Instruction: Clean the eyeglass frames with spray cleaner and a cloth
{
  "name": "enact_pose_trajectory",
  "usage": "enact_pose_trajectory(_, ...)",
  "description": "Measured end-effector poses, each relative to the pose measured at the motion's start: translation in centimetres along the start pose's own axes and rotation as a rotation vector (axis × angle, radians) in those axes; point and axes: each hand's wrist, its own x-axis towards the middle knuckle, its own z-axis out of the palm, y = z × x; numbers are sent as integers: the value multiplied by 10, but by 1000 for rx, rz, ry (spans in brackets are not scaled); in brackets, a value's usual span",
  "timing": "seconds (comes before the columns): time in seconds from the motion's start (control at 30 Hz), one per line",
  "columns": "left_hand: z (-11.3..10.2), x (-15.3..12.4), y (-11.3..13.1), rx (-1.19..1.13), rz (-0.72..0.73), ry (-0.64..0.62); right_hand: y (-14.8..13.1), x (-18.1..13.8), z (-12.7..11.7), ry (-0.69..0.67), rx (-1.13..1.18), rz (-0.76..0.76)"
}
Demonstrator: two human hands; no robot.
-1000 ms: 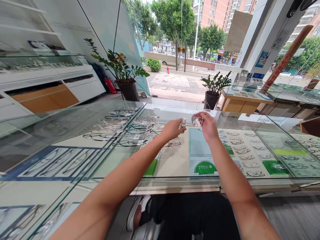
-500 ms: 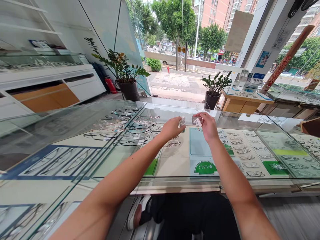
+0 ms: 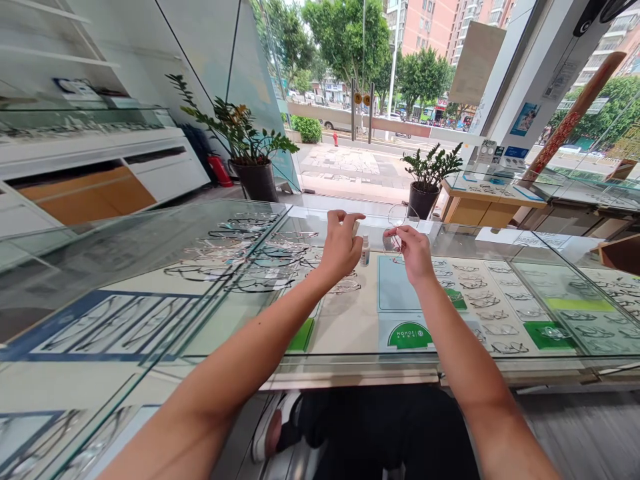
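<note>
In my right hand (image 3: 416, 252) is a pair of thin-rimmed eyeglasses (image 3: 399, 215), pinched by the fingers and raised above the glass counter. One clear lens shows over the fingertips, while part of the frame hides behind them. A small spray bottle (image 3: 365, 252) with a white top stands upright on the counter between my hands. Just left of it, my left hand (image 3: 341, 243) has its fingers curled around a small pale piece (image 3: 355, 229), mostly hidden and too small to name. Below the eyeglasses lies a pale blue panel (image 3: 395, 287).
A glass display counter (image 3: 345, 327) spans the front, with rows of eyeglass frames (image 3: 483, 300) inside at right and dark frames (image 3: 270, 257) at left. Potted plants (image 3: 257, 180) stand beyond it, near the glass doors (image 3: 363, 110). Another showcase (image 3: 100, 167) stands at left.
My left hand has let go of the spray bottle and moved up and slightly left, its fingers now curled. The bottle stands on the counter. My right hand keeps the eyeglasses in nearly the same place.
</note>
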Motion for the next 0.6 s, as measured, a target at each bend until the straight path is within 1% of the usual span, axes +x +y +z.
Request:
enact_pose_trajectory(0.07, 0, -4, 5, -50, 63, -52, 1, 0, 0, 0, -6, 7)
enact_pose_trajectory(0.17, 2, -10, 13, -100, 139, -206, 3, 0, -1, 1, 3, 3)
enact_pose_trajectory(0.23, 3, -13, 17, -79, 124, -287, 4, 1, -2, -2, 14, -2)
enact_pose_trajectory(0.3, 3, -13, 19, -18, 63, -339, 4, 1, -2, -2, 24, -3)
enact_pose_trajectory(0.4, 1, -11, 19, 61, 5, -389, 2, 2, -2, 10, 41, 4)
enact_pose_trajectory(0.6, 1, -9, 17, 80, 51, -396, -1, 2, -3, 35, 80, 1)
